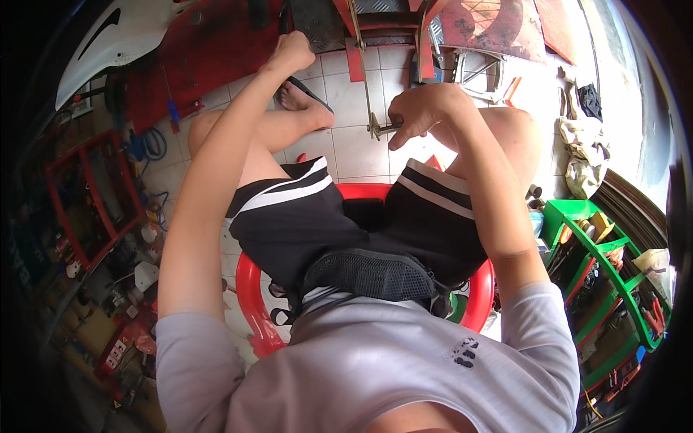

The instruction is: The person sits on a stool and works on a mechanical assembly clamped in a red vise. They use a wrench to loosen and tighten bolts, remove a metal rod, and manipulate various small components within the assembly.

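Observation:
My right hand (427,110) is curled round the short dark peg at the lower end of a long, thin brass-coloured metal rod (369,97). A small plate-like end piece (374,127) sits beside its thumb and fingertips. The rod runs up to a red metal frame (390,27) in front of me. Further forward and left, my left hand (294,52) is closed in a fist beside a dark upright bar (285,16). Whatever it grips is hidden by the fingers.
I sit on a red plastic chair (476,296) over white floor tiles (361,151). To the right stands a green rack (617,274) of tools. On the left are a red metal frame (90,195), a coiled blue hose (149,144) and a white panel (108,40).

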A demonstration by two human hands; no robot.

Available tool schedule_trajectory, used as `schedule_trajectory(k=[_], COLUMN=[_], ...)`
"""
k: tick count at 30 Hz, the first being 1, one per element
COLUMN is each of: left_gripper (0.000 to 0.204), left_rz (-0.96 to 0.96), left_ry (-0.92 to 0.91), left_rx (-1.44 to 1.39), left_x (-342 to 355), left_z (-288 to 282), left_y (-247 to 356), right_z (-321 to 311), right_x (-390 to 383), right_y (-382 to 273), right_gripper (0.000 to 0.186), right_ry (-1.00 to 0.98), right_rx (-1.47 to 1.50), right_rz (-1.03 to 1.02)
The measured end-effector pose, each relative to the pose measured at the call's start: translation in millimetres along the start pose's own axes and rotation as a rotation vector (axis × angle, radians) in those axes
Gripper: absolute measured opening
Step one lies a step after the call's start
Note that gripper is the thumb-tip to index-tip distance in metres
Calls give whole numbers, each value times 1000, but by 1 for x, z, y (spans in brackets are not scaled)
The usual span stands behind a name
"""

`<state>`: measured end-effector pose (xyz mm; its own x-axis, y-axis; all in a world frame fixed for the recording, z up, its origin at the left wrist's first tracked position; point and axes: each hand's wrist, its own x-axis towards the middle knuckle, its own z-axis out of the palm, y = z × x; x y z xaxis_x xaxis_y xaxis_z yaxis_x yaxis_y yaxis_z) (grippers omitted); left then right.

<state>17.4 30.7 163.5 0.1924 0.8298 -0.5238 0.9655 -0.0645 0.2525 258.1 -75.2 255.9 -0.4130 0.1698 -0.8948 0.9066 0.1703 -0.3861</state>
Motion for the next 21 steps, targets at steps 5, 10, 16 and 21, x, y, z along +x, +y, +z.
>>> schedule_trajectory(k=[5, 10, 16, 21], left_gripper=[21, 17, 13, 14], left_rz=[93, -18, 174, 107], left_ry=[41, -190, -489, -417], left_rx=[-337, -1125, -1590, -1503], left_x=[-113, -164, -158, -164], left_z=[0, 37, 63, 73], left_y=[49, 54, 53, 49], right_z=[8, 19, 57, 78], right_x=[2, -17, -19, -20], right_y=[6, -15, -22, -43], right_gripper=[55, 60, 68, 55], right_ry=[69, 332, 621, 655], right_rx=[97, -21, 59, 122], right_rz=[-57, 2, 1, -3])
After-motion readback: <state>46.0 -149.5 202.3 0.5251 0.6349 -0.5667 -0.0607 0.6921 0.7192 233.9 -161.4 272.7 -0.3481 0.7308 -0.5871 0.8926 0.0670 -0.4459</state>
